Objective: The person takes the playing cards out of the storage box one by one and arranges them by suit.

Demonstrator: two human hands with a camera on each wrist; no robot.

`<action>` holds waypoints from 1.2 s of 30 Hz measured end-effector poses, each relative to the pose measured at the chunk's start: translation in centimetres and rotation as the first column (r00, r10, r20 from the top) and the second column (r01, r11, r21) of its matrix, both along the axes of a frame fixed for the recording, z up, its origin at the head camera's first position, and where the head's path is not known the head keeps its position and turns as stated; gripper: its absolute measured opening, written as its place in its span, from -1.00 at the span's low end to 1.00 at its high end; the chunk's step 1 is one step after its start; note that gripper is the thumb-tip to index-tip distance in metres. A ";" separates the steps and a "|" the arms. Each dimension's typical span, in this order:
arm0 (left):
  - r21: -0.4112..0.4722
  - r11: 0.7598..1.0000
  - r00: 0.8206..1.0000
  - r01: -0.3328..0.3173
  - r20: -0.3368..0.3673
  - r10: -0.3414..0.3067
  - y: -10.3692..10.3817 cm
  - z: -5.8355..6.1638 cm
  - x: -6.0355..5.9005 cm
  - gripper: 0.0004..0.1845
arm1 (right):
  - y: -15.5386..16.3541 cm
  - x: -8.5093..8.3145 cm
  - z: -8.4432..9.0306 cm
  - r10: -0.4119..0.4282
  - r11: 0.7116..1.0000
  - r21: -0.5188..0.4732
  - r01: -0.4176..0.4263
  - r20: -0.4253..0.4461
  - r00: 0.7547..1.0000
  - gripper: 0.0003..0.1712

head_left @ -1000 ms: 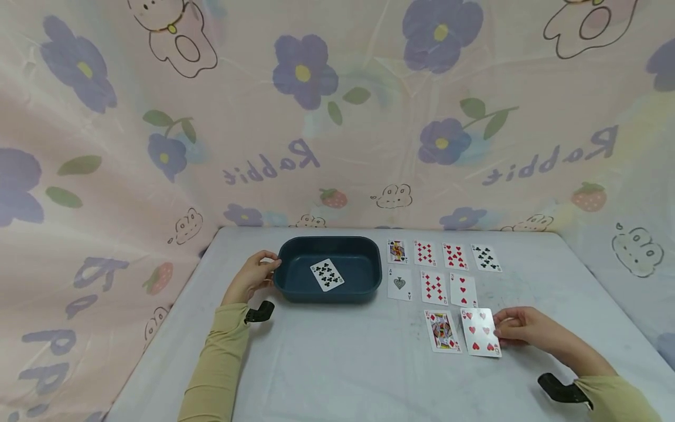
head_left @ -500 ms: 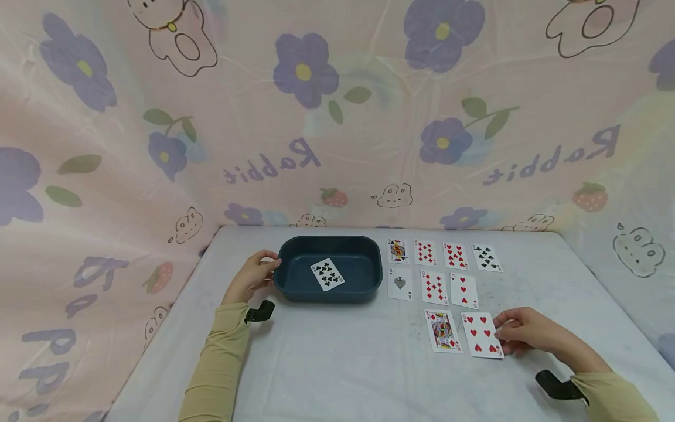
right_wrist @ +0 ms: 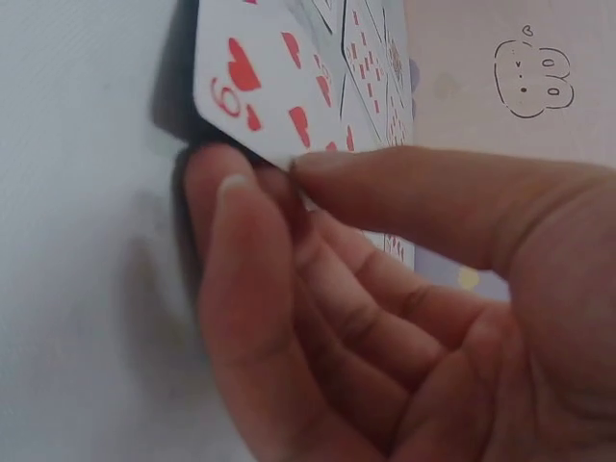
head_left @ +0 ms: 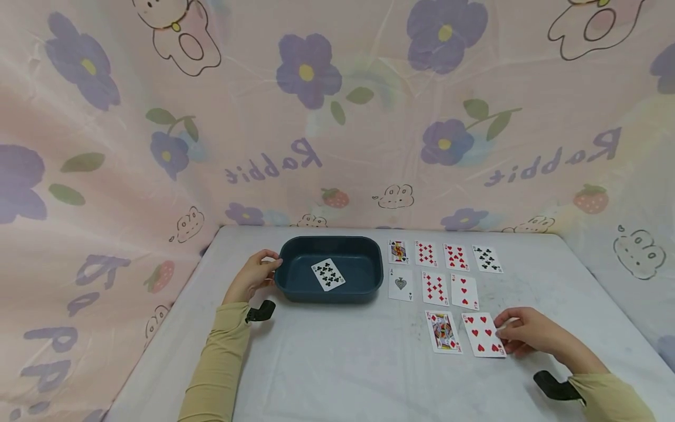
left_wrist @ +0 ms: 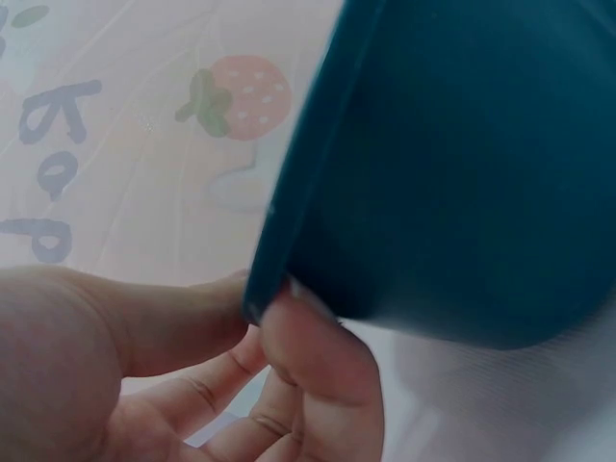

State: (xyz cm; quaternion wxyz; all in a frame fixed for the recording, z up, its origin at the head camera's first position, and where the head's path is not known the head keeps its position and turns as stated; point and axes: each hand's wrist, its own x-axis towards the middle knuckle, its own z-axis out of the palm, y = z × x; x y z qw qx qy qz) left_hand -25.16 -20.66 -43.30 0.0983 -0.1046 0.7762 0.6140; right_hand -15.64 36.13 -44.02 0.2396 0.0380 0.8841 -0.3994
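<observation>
My left hand (head_left: 255,276) pinches the left rim of a dark blue-green tray (head_left: 329,296) between thumb and fingers. Inside the tray lies a clubs card (head_left: 328,274), face up. At the right, my right hand (head_left: 532,333) holds a six of hearts card (head_left: 482,335) by its right edge. Close up in the right wrist view, the thumb lies over the edge of the six of hearts (right_wrist: 274,82), with fingers beneath, and that side sits slightly off the table. Just left of it is a red-suited face card (head_left: 443,332), lying flat.
Face-up cards lie in rows right of the tray, among them an ace of spades (head_left: 401,285), a diamonds card (head_left: 435,288), a hearts card (head_left: 464,291) and a clubs card (head_left: 487,259). A patterned curtain (head_left: 237,105) rises behind the white-covered table (head_left: 337,363).
The six of hearts has tilted from a raised, glare-lit angle to nearly flat and shifted slightly right, with my right hand still on its edge. My left hand and the tray look unmoved.
</observation>
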 end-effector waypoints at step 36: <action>-0.040 0.999 0.999 0.024 0.038 -0.022 -0.2 1.0 -0.3 -0.72 | -20.0 -12.0 10.0 0.604 0.731 -0.049 -0.680 -0.415 0.680 -0.36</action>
